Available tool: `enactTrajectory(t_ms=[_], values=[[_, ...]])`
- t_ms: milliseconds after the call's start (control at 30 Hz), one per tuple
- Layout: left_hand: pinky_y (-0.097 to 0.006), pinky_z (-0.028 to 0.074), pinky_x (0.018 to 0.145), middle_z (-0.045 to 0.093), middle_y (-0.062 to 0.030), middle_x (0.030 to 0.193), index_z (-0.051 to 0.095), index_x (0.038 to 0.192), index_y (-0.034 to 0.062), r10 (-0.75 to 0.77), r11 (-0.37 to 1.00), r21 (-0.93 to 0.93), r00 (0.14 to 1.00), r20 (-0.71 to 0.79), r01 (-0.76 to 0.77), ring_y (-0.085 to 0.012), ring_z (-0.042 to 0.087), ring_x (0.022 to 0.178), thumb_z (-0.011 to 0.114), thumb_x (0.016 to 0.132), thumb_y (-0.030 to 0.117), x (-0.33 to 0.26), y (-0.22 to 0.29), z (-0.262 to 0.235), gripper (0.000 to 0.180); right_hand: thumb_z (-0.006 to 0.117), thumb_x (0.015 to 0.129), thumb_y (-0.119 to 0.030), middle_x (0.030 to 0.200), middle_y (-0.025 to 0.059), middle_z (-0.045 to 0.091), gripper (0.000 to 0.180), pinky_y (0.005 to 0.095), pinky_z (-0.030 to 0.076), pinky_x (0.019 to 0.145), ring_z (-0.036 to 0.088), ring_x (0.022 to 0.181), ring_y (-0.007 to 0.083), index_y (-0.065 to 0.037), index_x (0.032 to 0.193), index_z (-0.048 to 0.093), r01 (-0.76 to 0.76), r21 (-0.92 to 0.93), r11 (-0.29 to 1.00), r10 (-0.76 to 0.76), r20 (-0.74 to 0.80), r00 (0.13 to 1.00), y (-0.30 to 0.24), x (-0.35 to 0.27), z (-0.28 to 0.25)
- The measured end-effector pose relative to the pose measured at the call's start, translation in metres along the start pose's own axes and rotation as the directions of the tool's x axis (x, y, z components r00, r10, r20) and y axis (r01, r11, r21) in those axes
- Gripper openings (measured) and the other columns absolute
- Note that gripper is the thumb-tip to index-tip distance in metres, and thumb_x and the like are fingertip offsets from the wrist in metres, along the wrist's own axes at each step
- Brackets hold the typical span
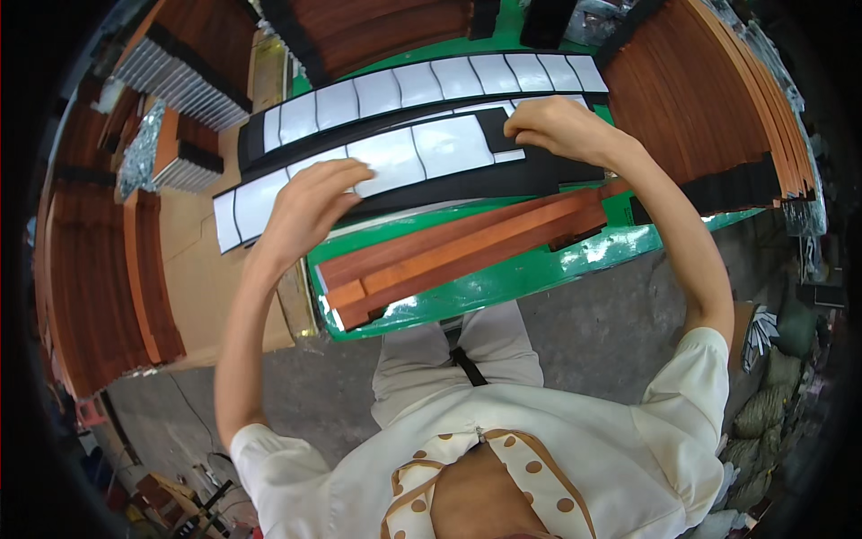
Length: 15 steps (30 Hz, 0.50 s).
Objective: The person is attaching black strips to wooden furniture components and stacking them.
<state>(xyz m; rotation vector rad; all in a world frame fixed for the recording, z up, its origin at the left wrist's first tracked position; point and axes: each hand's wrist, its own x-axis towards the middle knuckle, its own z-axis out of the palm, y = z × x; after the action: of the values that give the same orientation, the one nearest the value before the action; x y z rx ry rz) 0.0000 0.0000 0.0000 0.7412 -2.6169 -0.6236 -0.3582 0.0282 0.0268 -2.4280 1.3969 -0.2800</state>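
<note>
A long black strip with white backing-paper segments lies across a green table. My left hand rests flat on the strip's left part, fingers spread over a white segment. My right hand pinches at the strip near its right end, where a black patch shows between white segments; what the fingers grip is hidden. A second black strip with white segments lies just behind. Long reddish-brown wooden slats lie on the table in front of the strips.
Stacks of reddish-brown slats with black bands stand to the right, behind and on the left. Silvery bundles lie at the upper left. Cardboard sits left of the table. Sacks lie on the concrete floor.
</note>
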Motion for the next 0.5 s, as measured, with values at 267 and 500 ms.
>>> enactTrajectory(t_ms=[267,500], values=[[-0.036,0.044,0.089,0.056,-0.0048,0.124,0.059,0.117,0.0084,0.359,0.916,0.028,0.848,0.39,-0.401,-0.0235,0.053,0.109,0.066,0.076,0.016,0.104,-0.007,0.064,0.042,0.07,0.074,-0.017,0.084,0.0102,0.058,0.025,0.0404,0.049,0.068,0.061,0.08,0.0295,-0.002,0.087,0.055,0.143,-0.236,0.961,-0.035,0.41,0.912,0.036,0.033,0.024],[-0.029,0.051,0.084,0.052,0.0018,0.131,0.061,0.117,0.0098,0.359,0.914,0.006,0.817,0.451,-0.405,-0.02,0.054,0.103,0.058,0.077,0.004,0.101,-0.021,0.089,0.041,0.074,0.07,-0.021,0.08,0.0117,0.057,0.032,0.0373,0.053,0.063,0.063,0.076,0.0287,0.0,0.083,0.053,0.273,-0.296,0.915,-0.129,0.427,0.895,0.057,0.039,0.049]])
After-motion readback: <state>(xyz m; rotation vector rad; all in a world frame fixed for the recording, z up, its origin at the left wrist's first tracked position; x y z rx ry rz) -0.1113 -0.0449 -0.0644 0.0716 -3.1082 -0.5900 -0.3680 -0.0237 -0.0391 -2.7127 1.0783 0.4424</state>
